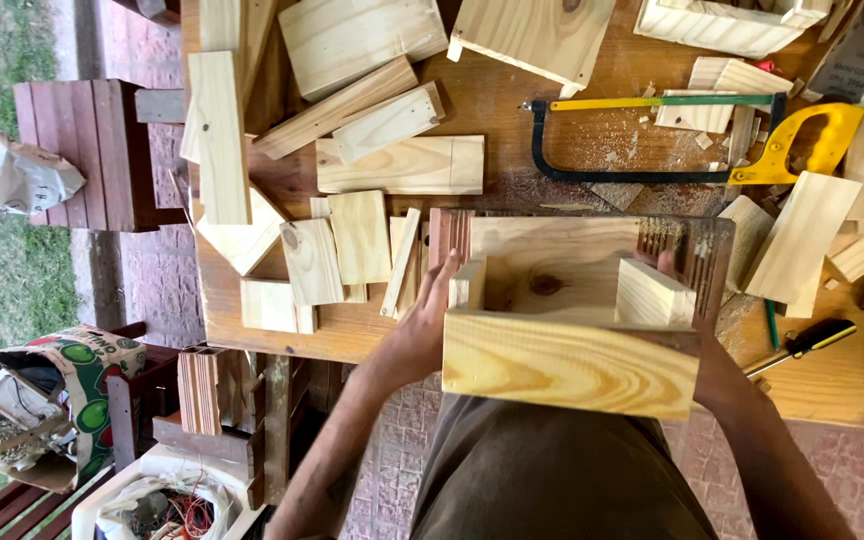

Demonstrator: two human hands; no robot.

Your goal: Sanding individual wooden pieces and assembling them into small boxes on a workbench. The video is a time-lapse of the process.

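1. Left hand point(420, 335): fingers spread flat vs. left side of pine box point(567, 335).
2. Right hand point(700, 345): mostly hidden behind box's right side, grip can't tell.
3. Box sits btwn both hands, at worktop point(512, 100) edge.
4. Hacksaw point(692, 135) lies beyond, well apart.

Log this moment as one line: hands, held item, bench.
left hand: flat on box side | right hand: grips other side | pine box: held upright | hacksaw: lying on workbench
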